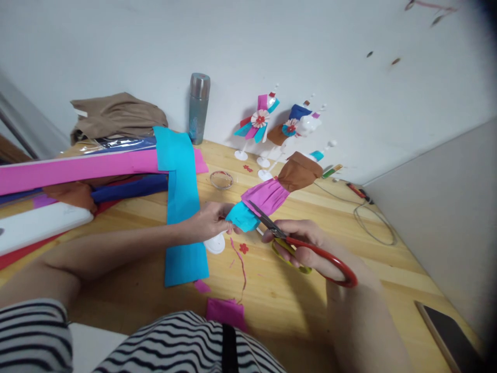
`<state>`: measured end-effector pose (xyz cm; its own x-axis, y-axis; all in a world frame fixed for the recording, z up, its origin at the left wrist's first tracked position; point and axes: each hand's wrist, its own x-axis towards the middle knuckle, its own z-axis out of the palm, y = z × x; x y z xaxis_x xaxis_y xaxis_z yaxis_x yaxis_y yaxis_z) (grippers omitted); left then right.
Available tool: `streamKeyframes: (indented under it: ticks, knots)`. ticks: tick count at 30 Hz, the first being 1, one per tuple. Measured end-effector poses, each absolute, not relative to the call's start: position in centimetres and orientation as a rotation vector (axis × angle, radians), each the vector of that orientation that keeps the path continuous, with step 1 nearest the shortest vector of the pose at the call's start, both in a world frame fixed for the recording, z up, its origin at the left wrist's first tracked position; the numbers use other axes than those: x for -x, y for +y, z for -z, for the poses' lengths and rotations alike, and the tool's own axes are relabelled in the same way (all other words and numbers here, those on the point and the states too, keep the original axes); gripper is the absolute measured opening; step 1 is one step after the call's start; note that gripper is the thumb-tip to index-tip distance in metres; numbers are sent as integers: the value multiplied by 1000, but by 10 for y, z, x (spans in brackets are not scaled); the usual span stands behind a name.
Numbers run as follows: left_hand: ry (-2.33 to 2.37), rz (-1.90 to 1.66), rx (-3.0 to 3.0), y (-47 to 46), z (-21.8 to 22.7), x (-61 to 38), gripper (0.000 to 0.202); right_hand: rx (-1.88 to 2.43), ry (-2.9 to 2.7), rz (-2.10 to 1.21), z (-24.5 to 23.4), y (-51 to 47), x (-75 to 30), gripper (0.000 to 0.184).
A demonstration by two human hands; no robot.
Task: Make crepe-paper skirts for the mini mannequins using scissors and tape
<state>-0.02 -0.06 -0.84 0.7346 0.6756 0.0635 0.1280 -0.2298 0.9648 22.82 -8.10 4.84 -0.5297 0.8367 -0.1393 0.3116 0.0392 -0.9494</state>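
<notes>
Gathered blue-and-pink piece (264,198) is held above the tabletop, between the two hands, with its long axis slanted from the blue end at lower left up toward the pink end at upper right. The nearer hand is the left (209,223), by which the blue end is pinched between thumb and fingers. By the right hand (308,246), on the piece's lower right side, scissors (277,232) are gripped, the fingers being curled through the red and yellow handles. The blades are pointed up and leftward, so that the long axis is crossed by them, and the tip is laid over the pink part near the blue border. Beyond the pink end, brown material (301,171) is overlapped in view; whether the two are touching cannot be told from this angle.
</notes>
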Motion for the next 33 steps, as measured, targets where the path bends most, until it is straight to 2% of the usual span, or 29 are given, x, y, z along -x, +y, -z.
streamKeyframes:
  ticks: [8, 27, 33]
  knots:
    - [660, -550, -1790, -3, 5, 2, 11, 1169, -1852, -1461, -47, -80, -228, 66]
    - [630, -674, -1701, 3, 19, 1, 10, 1196, -1882, -1407, -51, -82, -230, 62]
    - [629, -699, -1696, 4, 23, -1, 12, 1226, -1936, -1383, -46, -84, -237, 74]
